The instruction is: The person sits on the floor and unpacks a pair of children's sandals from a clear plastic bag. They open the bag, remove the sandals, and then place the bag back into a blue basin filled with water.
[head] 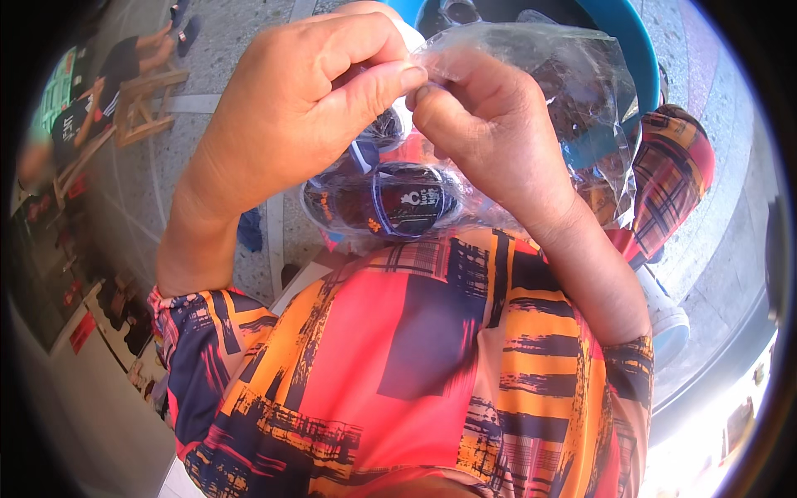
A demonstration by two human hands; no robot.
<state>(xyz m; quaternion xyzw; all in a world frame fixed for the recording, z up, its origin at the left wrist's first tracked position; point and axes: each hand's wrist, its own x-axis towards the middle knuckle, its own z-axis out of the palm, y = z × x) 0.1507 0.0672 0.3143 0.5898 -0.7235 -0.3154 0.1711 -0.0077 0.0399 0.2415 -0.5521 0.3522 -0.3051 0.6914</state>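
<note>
My left hand (311, 99) and my right hand (492, 118) meet at the top middle, fingertips almost touching. Between finger and thumb, each pinches the edge of a clear plastic bag (579, 68), which spreads out to the right over my right hand's far side. Below the hands, on my lap, lies a small dark shoe (411, 196) in clear plastic wrap, its insole bearing print. Another wrapped shoe (383, 127) shows partly behind my left hand. Whether the shoes' wrap is separate from the pinched bag, I cannot tell.
A blue basin (644, 56) holding clear plastic stands beyond my hands at the top right. A white bucket (669, 317) is on the floor by my right elbow. At the upper left, a person (87, 118) sits near a wooden stool (146, 106). Dark blue cloth (249, 230) lies on the floor.
</note>
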